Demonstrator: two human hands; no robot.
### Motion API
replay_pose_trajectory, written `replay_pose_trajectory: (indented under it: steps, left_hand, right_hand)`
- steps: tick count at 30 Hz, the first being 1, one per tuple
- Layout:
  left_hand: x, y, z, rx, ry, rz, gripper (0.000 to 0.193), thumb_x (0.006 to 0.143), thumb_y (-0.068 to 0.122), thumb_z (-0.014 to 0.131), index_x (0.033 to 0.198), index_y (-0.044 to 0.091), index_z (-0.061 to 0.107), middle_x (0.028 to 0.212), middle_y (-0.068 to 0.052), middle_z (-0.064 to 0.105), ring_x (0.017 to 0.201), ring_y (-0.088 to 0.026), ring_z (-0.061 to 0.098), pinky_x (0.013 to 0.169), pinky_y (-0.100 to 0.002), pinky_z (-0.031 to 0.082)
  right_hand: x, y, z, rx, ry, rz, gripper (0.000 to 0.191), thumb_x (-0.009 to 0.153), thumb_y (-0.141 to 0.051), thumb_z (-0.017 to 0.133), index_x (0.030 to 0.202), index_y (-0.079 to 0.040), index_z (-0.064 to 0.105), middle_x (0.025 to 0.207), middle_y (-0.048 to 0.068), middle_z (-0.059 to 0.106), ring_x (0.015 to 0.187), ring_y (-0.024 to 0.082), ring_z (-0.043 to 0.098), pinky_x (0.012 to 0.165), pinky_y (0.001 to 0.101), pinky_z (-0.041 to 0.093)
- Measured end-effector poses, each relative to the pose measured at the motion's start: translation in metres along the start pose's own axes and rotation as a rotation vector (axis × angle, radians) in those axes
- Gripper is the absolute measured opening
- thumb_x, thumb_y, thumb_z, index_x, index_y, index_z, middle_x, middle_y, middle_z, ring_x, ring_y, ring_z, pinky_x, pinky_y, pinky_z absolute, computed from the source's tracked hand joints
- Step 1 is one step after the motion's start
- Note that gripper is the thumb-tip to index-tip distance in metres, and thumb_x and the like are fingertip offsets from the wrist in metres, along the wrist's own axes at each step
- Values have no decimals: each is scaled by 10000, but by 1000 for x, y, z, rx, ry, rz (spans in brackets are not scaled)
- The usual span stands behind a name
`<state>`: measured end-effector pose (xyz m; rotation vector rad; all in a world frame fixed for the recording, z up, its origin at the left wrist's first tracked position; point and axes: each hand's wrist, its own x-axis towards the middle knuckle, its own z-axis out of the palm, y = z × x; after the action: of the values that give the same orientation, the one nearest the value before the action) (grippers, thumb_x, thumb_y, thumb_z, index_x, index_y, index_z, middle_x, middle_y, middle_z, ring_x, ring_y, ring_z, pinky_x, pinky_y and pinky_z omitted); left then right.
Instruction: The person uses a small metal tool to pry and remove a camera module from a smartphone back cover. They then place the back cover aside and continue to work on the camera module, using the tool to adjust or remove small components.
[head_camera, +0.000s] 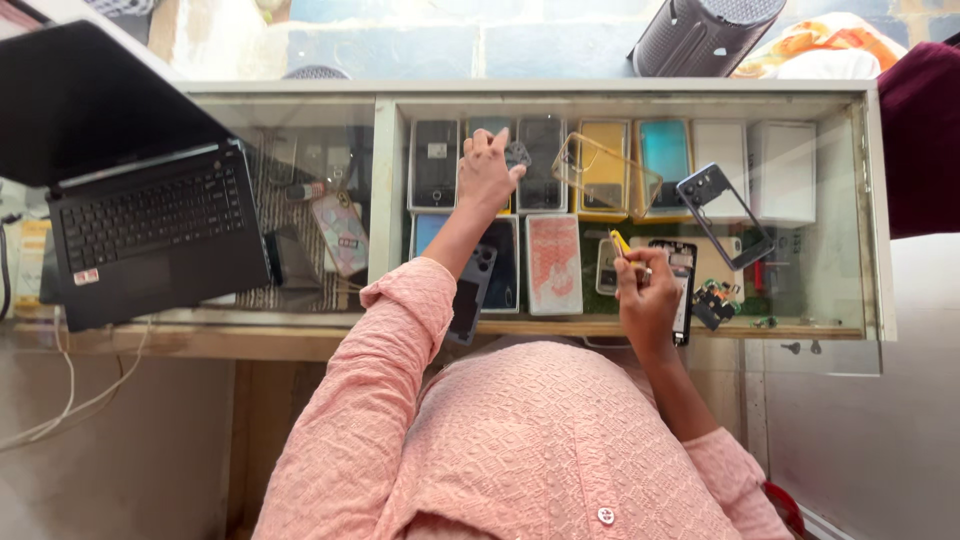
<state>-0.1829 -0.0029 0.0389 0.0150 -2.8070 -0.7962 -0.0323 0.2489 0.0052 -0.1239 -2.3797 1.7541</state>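
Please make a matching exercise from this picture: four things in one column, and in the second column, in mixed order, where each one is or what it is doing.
Things:
1. laptop
2. clear phone case
3. left hand
4. right hand

Places or states:
A. pinches a small yellow tool
B. lies on the glass counter, near the middle of its far side
C. stands open at the left end of the counter
D. reaches forward to a small dark part on the glass

Pairs: 1-C, 2-B, 3-D, 4-A
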Motion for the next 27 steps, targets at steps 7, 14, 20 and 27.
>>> replay_pose_trajectory:
  steps: [7, 14, 20, 27]
  left_hand:
    - [7, -6, 18, -31, -55, -100, 306, 787, 228, 860, 1018, 114, 694, 1072, -88, 662, 1064, -309, 648, 889, -445, 542]
    - [-12, -5, 2, -1071, -272, -355, 280, 863, 68, 708, 1129, 52, 623, 979, -157, 797, 816, -233, 789, 666, -334, 610]
    - [-87, 49, -51, -1516, -485, -389, 318, 1005, 114, 637, 1247, -93, 644, 1139, -196, 762, 937, -235, 777, 830, -361, 666]
    - [-132, 90, -94, -1578, -515, -301, 313, 1035, 113, 609, 1282, -80, 626, 1173, -197, 747, 1086, -267, 751, 905, -387, 658]
  right_hand:
    - [-16, 9, -24, 88, 2, 10, 113, 1007, -78, 675, 1054, -5, 602, 878, 49, 731, 646, 51, 617, 573, 203, 497]
    - [-18, -22, -22, 226, -64, 1, 143, 1003, -46, 680, 1109, -2, 594, 975, 67, 731, 766, 47, 640, 643, 205, 536]
    - [-12, -87, -33, 195, -75, -171, 156, 1019, -37, 715, 1173, -16, 699, 1046, 80, 710, 813, 63, 620, 684, 211, 513]
    - [-18, -152, -34, -259, 10, -500, 146, 976, -1, 794, 1106, -41, 743, 1024, 94, 735, 756, 116, 644, 641, 246, 493]
